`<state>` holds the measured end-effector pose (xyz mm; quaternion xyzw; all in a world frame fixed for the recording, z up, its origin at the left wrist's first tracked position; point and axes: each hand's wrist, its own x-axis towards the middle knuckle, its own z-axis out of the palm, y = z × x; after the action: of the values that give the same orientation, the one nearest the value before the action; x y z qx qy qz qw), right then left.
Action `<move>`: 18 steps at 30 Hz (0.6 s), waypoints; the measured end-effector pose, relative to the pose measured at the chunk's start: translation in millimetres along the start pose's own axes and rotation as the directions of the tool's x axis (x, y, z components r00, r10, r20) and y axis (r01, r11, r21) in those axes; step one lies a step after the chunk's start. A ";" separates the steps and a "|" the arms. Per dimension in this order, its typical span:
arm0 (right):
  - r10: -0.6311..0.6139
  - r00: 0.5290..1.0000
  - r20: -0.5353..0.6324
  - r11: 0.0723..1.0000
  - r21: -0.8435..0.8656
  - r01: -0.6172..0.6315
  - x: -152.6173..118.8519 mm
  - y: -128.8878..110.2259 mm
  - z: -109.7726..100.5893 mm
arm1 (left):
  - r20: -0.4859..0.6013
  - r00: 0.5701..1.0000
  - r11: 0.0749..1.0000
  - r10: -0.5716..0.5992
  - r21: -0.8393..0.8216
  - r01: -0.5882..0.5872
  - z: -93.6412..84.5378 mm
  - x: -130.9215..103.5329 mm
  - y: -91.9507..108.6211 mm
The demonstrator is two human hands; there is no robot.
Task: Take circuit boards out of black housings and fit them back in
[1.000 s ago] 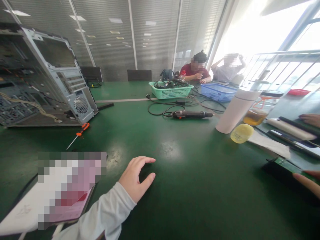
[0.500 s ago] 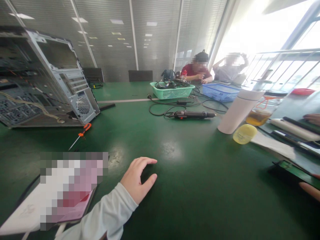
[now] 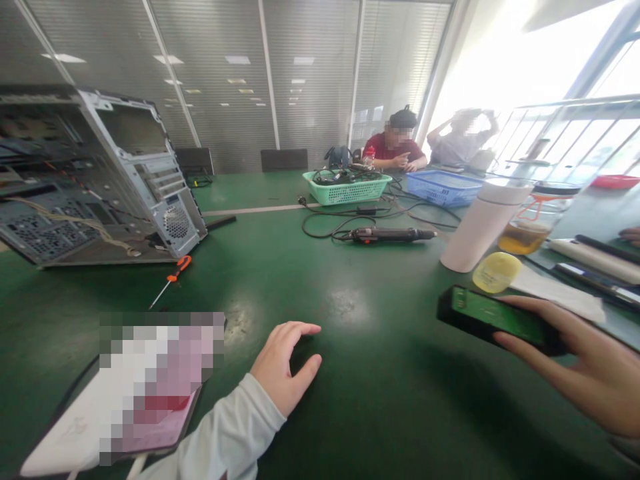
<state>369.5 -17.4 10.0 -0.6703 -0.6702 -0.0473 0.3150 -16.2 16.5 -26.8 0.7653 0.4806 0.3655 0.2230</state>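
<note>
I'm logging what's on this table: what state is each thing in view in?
Black device, held up, green side upward
Right hand, closed around that device
Left hand, open, fingers curved
Computer case, standing, open-sided
Orange-handled screwdriver, lying down
Power driver, lying down, corded
Green basket, full of cables
Blue basket, upright, contents unclear
Pale bottle, standing
Jar, lidded, partly filled

The left hand is bare below a loose, pale grey sleeve with soft creases (a tiny dark patch shows low down); the right hand is bare too, above a sliver of greyish cuff.
</note>
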 end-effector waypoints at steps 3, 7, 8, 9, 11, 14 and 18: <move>-0.210 0.969 0.128 0.942 0.290 0.166 11.5 -72.2 19.9 | -0.007 0.999 0.997 -0.047 -0.064 0.047 1.1 -1.3 -0.5; -0.400 0.874 0.277 0.832 0.509 0.220 20.5 -139.6 48.6 | -0.041 0.995 0.985 -0.089 -0.152 0.082 1.6 -1.9 1.6; -0.428 0.853 0.298 0.812 0.540 0.219 22.1 -149.3 55.9 | -0.034 0.996 0.984 -0.084 -0.163 0.077 1.1 -1.3 2.3; -0.447 0.839 0.311 0.796 0.566 0.215 23.2 -156.1 63.2 | -0.024 0.996 0.982 -0.082 -0.174 0.077 0.2 -0.5 3.0; -0.461 0.826 0.325 0.770 0.610 0.190 23.3 -162.3 77.2 | 0.013 0.995 0.975 -0.103 -0.194 0.104 -2.2 1.8 4.5; -0.445 0.836 0.320 0.729 0.672 0.131 18.3 -158.8 92.7 | 0.038 0.984 0.962 -0.174 -0.207 0.178 -5.5 5.0 6.4; -0.377 0.875 0.303 0.688 0.725 0.045 10.2 -150.9 98.5 | 0.021 0.974 0.946 -0.225 -0.235 0.224 -5.6 6.0 7.6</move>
<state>195.1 24.7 -9.4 -0.4103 -0.7641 0.3208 0.3807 -14.5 18.5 -15.9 0.6726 0.5184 0.3946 0.3511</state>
